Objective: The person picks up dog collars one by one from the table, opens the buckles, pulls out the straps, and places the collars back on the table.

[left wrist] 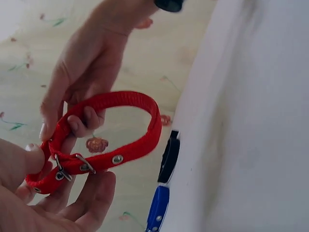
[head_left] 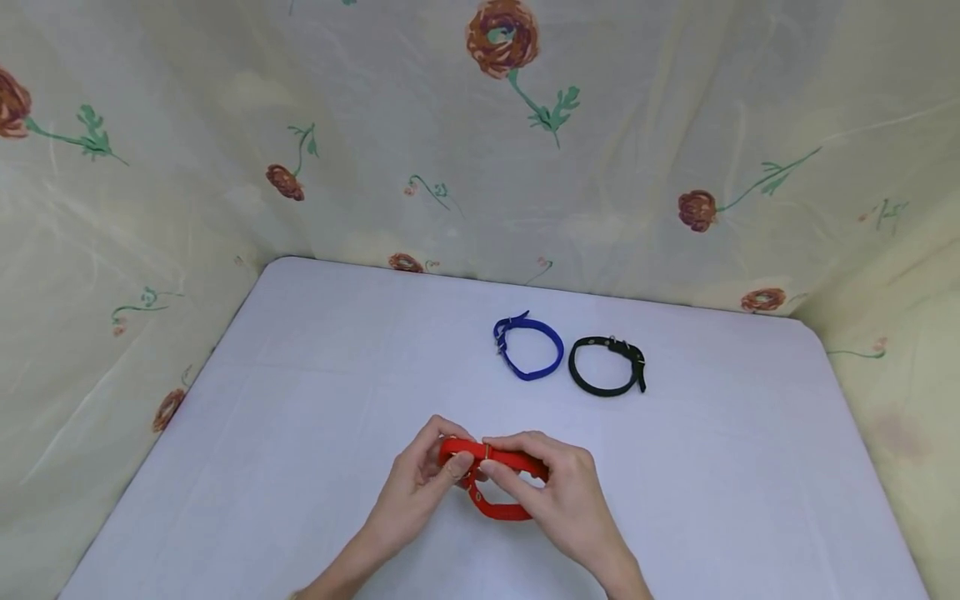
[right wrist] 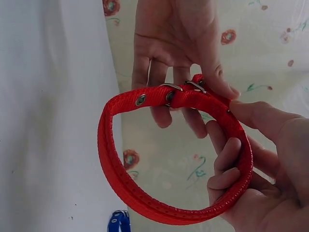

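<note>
Both hands hold a red collar (head_left: 504,511) up in front of the person, over the near part of the table. It forms a loop with metal eyelets, a buckle and a D-ring, clearest in the left wrist view. My left hand (head_left: 411,492) grips the buckle side, its thumb on the strap. With thumb and index finger my right hand (head_left: 564,487) pinches the strap by a narrow metal-looking band, other fingers curled inside the loop (right wrist: 140,195). Farther back lie a blue collar (head_left: 561,350) and a black collar (head_left: 600,392), both buckled into loops.
The collars rest on a white-covered table (head_left: 315,400) with rounded far corners. A cream curtain (head_left: 375,100) with printed flowers hangs behind it and along both sides. A dark band (left wrist: 169,4) shows on the right wrist.
</note>
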Tool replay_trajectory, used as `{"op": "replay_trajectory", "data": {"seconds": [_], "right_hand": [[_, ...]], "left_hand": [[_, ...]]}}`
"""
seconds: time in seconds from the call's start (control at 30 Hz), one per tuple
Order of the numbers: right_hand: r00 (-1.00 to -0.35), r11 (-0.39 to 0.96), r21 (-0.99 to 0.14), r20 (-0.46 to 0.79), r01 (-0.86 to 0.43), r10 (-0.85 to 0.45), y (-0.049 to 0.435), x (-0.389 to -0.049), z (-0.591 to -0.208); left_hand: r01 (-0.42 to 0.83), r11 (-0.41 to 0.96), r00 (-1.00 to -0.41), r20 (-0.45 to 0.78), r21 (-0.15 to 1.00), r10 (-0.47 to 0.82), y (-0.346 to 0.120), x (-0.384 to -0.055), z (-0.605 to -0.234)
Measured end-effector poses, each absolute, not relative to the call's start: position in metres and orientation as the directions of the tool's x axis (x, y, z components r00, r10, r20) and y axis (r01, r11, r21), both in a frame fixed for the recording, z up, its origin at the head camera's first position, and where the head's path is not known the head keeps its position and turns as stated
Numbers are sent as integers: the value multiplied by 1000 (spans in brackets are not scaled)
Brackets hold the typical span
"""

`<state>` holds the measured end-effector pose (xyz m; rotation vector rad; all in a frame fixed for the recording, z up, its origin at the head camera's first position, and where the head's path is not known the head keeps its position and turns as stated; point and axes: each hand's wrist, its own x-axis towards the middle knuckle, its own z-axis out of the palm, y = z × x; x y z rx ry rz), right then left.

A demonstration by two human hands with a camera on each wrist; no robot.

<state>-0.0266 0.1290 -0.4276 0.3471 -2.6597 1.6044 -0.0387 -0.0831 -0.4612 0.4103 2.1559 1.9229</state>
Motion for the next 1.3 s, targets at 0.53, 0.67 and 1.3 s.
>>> {"op": "replay_trajectory", "data": {"seconds": [0.53,0.67,1.3], "right_hand": [[-969,468,-853,164,-232,-183,127,-25,-430],[-971,472,-852,161,-226,-174,128,-24,-430],[-985,399,-906,86,-140,-151,128,-25,-429]], "left_hand": [[83,130,-969,49,988,242,-78,-37,-459],[1,89,-976,-19,996,219,-80,-37,-456],[-40,27,-969,-45,999,241,-80,-35,-458]]}}
